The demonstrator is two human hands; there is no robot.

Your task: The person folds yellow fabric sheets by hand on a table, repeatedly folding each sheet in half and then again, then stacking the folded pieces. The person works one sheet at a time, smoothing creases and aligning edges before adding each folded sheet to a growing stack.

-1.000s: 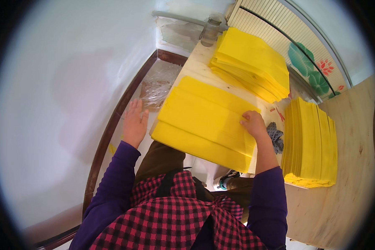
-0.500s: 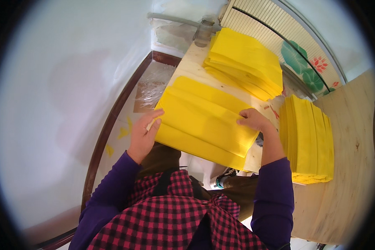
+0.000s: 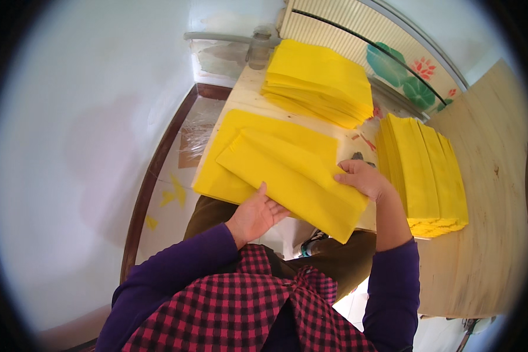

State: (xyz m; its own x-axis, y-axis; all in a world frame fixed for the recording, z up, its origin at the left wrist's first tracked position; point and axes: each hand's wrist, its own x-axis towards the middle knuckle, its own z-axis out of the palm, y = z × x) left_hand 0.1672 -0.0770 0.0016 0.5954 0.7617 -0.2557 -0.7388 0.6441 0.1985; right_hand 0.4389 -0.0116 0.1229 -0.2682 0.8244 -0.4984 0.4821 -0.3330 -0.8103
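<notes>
The left hand (image 3: 255,216) cups the near edge of a folded yellow sheet (image 3: 293,179), fingers spread beneath it, thumb on top. The right hand (image 3: 366,179) pinches the sheet's 3 o'clock edge, fingers curled over it. The sheet lies tilted on a flat yellow stack (image 3: 240,149) on the tabletop (image 3: 246,94). Another yellow pile (image 3: 320,82) sits at 12 o'clock, a third (image 3: 425,173) at 3 o'clock.

Three stacks of yellow sheets (image 3: 320,79), one folded sheet (image 3: 293,179), two hands (image 3: 255,214).
</notes>
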